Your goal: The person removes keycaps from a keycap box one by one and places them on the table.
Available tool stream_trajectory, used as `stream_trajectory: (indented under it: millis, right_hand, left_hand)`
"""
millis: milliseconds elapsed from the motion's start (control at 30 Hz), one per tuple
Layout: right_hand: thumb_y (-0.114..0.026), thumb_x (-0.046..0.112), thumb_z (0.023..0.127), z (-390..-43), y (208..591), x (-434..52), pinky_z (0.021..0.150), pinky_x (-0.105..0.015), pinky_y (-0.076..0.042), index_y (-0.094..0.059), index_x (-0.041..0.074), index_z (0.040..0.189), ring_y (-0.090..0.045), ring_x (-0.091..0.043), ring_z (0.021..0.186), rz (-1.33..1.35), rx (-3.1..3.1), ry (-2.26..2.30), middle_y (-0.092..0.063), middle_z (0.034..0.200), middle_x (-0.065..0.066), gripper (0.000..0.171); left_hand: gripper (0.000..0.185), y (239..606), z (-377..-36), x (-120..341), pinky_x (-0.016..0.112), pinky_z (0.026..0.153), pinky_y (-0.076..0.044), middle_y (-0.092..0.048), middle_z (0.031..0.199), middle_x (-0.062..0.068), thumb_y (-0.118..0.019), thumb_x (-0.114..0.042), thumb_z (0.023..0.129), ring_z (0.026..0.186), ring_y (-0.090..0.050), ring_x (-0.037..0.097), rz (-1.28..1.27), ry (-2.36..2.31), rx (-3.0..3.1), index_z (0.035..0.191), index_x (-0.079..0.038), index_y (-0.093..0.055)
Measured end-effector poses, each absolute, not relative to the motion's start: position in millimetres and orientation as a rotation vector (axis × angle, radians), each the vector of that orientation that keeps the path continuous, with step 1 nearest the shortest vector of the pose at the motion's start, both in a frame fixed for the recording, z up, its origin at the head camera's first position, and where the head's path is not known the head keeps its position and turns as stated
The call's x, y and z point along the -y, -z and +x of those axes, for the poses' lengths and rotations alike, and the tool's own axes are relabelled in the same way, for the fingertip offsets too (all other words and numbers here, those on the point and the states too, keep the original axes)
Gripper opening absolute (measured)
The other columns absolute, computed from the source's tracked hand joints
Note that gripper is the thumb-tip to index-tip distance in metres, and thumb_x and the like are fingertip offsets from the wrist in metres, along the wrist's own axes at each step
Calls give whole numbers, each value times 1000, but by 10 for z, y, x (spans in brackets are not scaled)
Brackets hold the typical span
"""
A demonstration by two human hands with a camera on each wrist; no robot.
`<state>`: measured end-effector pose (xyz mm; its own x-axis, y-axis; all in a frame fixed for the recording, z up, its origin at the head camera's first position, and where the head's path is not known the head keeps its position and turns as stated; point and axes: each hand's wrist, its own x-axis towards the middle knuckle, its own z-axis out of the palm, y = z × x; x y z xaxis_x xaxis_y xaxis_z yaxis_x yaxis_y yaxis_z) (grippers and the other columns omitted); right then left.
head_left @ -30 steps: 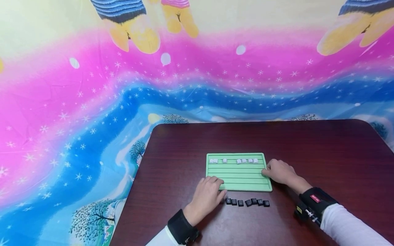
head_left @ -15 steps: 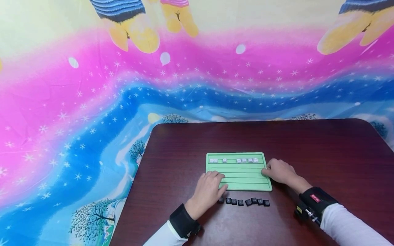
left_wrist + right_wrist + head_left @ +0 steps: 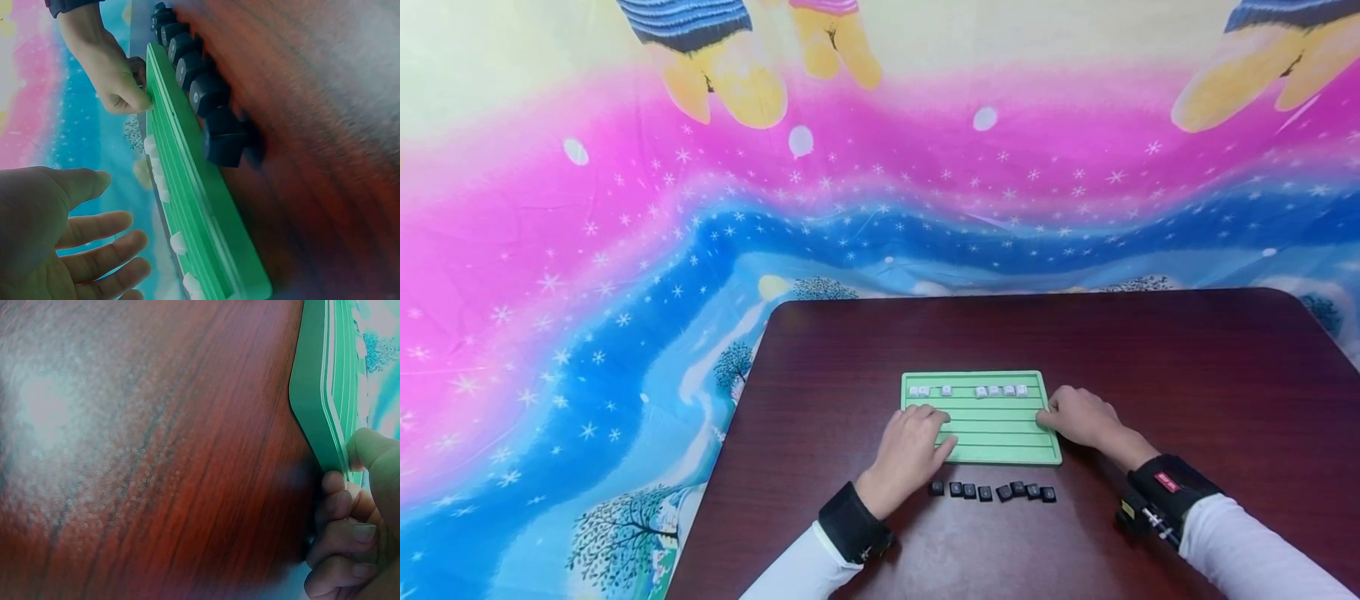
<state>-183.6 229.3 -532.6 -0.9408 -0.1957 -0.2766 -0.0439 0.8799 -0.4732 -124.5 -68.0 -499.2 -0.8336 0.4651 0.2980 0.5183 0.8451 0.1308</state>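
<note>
A green grooved board (image 3: 992, 425) lies on the dark wooden table (image 3: 1150, 358). Several white keycaps (image 3: 1000, 391) sit in its far groove. A row of several black keycaps (image 3: 992, 491) lies on the table just in front of the board. My left hand (image 3: 913, 442) is over the board's near left part; in the left wrist view the left hand (image 3: 62, 237) shows an open palm with fingers spread above the board (image 3: 200, 212). My right hand (image 3: 1078, 417) holds the board's right edge, thumb on top and fingers curled beside it (image 3: 350, 537).
The table's left edge is close to my left forearm, with a bright pink and blue printed cloth (image 3: 587, 292) behind and beside it. Bare wood stretches to the right of the board and behind it.
My left hand has moved forward from the left end of the black keycap row onto the board's near left part. The right hand and board have stayed put.
</note>
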Motion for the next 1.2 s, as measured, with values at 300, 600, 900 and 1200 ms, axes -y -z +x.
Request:
stream_trajectory:
  millis: [300,600,900,1200]
  right_hand:
    - [-62,28,91,-1840,5335,-2300,48,-24,-20,-43,19,55,-30,-11,47,-181,-2735,675,-29,53,8,42]
    - [-62,28,91,-1841,5332,-2300,48,-24,-20,-42,19,54,-28,-10,47,-195,-2736,677,-28,53,8,43]
    - [-62,28,91,-1853,5332,-2308,48,-24,-21,-42,19,54,-28,-10,47,-198,-2726,672,-29,52,8,42]
    - [-62,28,91,-1846,5334,-2317,48,-24,-23,-45,18,55,-31,-11,46,-207,-2731,678,-30,52,7,42]
  left_hand:
    - [28,4916,-1349,560,30,79,-55,-76,107,-3,-72,-36,93,93,-69,14,-776,290,2773,113,-16,-75]
    - [32,4831,-1451,351,31,83,-55,-74,112,-3,-68,-39,95,102,-69,14,-791,256,2817,119,-18,-73]
    - [36,4830,-1536,171,32,86,-56,-73,119,-2,-67,-38,97,106,-68,15,-805,252,2857,126,-18,-70]
    - [35,4924,-1576,61,31,87,-55,-73,119,-2,-66,-37,97,106,-68,14,-814,239,2890,127,-19,-69]
